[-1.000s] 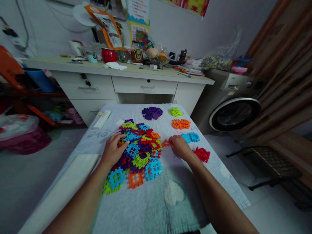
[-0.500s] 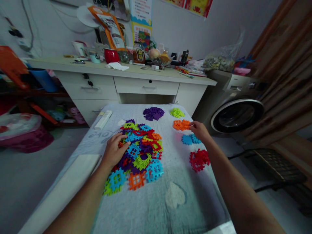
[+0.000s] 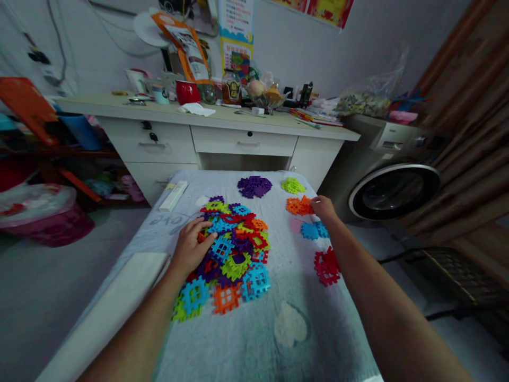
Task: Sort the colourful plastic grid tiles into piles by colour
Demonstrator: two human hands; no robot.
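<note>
On the cloth-covered counter (image 3: 234, 345), my left hand (image 3: 193, 246) rests loosely open, ungripping, on the left of the mixed pile (image 3: 236, 265) of plastic pieces. Rightward lies the red pile (image 3: 326, 267), then the blue pile (image 3: 312, 230). Beyond, my right hand (image 3: 324, 207), fingers drawn together, is at the right edge of the orange pile (image 3: 298, 206); I can't tell whether it pinches a piece. Farthest are the green pile (image 3: 293, 185) and purple pile (image 3: 254, 187).

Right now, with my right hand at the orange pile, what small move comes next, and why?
I'd probably open the right hand here: it is at the edge of the orange pile, which lies apart from the mixed heap under the left hand.
</note>
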